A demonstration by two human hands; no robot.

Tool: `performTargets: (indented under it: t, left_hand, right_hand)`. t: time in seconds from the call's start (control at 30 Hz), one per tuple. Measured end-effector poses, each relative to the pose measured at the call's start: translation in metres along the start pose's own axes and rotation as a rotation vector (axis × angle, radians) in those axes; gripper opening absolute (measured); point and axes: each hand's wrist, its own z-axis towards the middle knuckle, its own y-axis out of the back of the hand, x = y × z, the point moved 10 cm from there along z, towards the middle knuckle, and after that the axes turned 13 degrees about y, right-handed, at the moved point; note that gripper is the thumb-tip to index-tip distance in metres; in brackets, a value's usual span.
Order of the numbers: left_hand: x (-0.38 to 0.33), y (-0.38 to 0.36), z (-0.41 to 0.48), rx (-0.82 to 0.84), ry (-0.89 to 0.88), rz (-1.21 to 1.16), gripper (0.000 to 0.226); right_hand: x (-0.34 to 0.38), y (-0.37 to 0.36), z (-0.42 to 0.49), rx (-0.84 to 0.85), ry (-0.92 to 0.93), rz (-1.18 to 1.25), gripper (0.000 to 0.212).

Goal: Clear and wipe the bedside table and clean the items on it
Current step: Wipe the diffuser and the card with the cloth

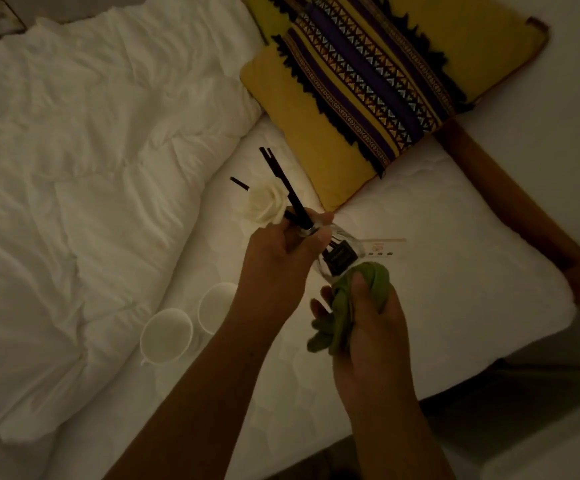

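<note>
Fingers (319, 233) of the left hand (274, 258) are wrapping round the neck of a small glass bottle (342, 259), holding it tilted above the bed (420, 244). Black sticks (283, 185) are poking out of the bottle's mouth, slanting up and to the left, and a white paper flower (266, 206) is showing just beside them (whether it is fixed to a stick or lying on the sheet is hard to tell in this dim light). A dark label is facing up on the glass.

The right hand (368, 317) is clenching a bunched green cloth (351, 299), with the thumb on top, and is pressing it against the lower end of the bottle.

Two white cups (184, 323) are sitting on the sheet, touching each other, near the left forearm and next to the crumpled white duvet (74, 168). A thin pale strip with small print (384, 247) is lying on the sheet just past the bottle. Two yellow cushions (351, 91) with purple patterned bands are leaning near the wooden headboard (510, 188), well apart from the hands.
</note>
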Motion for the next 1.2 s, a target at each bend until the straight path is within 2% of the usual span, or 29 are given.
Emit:
performTargets:
  t: [0.07, 0.27, 0.33, 0.43, 0.63, 0.8, 0.9, 1.0, 1.07, 1.17, 1.2]
  left_hand:
    - [0.018, 0.003, 0.012, -0.048, 0.035, 0.054, 0.019]
    - [0.084, -0.01, 0.039, -0.096, 0.118, 0.202, 0.019]
    - [0.109, -0.011, 0.046, -0.105, 0.162, 0.194, 0.021]
    - [0.137, -0.005, 0.054, -0.16, 0.168, 0.215, 0.026]
    - [0.196, 0.003, 0.069, -0.187, 0.299, 0.106, 0.024]
    - [0.187, 0.005, 0.055, -0.274, 0.24, 0.12, 0.044]
    - [0.187, 0.011, 0.026, -0.428, 0.286, 0.26, 0.024]
    - [0.21, 0.007, -0.007, -0.484, 0.485, 0.287, 0.014]
    - [0.204, -0.015, -0.011, -0.398, 0.457, 0.308, 0.006]
    - [0.173, -0.054, 0.016, -0.292, 0.282, 0.373, 0.01]
    - [0.162, -0.066, 0.031, -0.275, 0.216, 0.384, 0.02]
  right_hand:
    - [0.006, 0.014, 0.004, -0.033, 0.074, -0.155, 0.026]
    - [0.012, 0.045, 0.011, -0.043, 0.215, -0.351, 0.011]
    - [0.007, 0.052, 0.014, -0.012, 0.21, -0.381, 0.014]
    - [-0.002, 0.063, 0.021, 0.03, 0.182, -0.411, 0.034]
    - [-0.02, 0.084, 0.035, 0.103, 0.153, -0.501, 0.027]
    - [-0.021, 0.1, 0.042, 0.091, 0.15, -0.546, 0.009]
    - [-0.015, 0.103, 0.047, 0.095, 0.136, -0.553, 0.007]
    - [-0.006, 0.102, 0.052, 0.128, 0.145, -0.571, 0.011]
    - [0.002, 0.104, 0.059, 0.132, 0.165, -0.591, 0.014]
    - [0.01, 0.109, 0.07, 0.122, 0.161, -0.597, 0.018]
    - [0.012, 0.109, 0.073, 0.121, 0.158, -0.59, 0.02]
